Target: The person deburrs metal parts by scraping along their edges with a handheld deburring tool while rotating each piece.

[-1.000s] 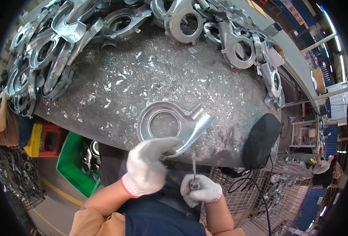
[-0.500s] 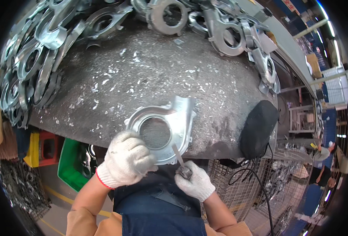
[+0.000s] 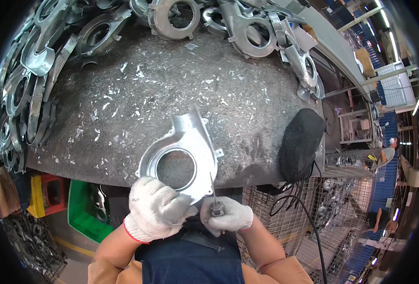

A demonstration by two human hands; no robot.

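A silvery cast-metal housing (image 3: 204,158) with a large round hole and a short open neck tilts over the near table edge, its neck pointing away from me. My left hand (image 3: 156,208), in a white knitted glove with a red cuff, is closed on its near-left rim. My right hand (image 3: 232,217), also gloved, grips the dark handle of a thin-bladed hand tool (image 3: 216,208). The narrow blade points up beside the housing's near-right edge, seen almost edge-on. Whether it touches the metal I cannot tell.
Metal shavings lie scattered over the grey table (image 3: 247,128). Similar housings (image 3: 174,21) pile up along its far and left sides. A black mesh-covered object (image 3: 303,144) with cables sits at the right edge. Below are a green bin (image 3: 79,215), a red crate (image 3: 56,191) and wire cages (image 3: 290,213).
The housing has turned a little counter-clockwise and tilted, its neck swinging left. My left hand now closes on its rim. The tool's blade has rotated from broadside to nearly edge-on. The whole view shifted slightly.
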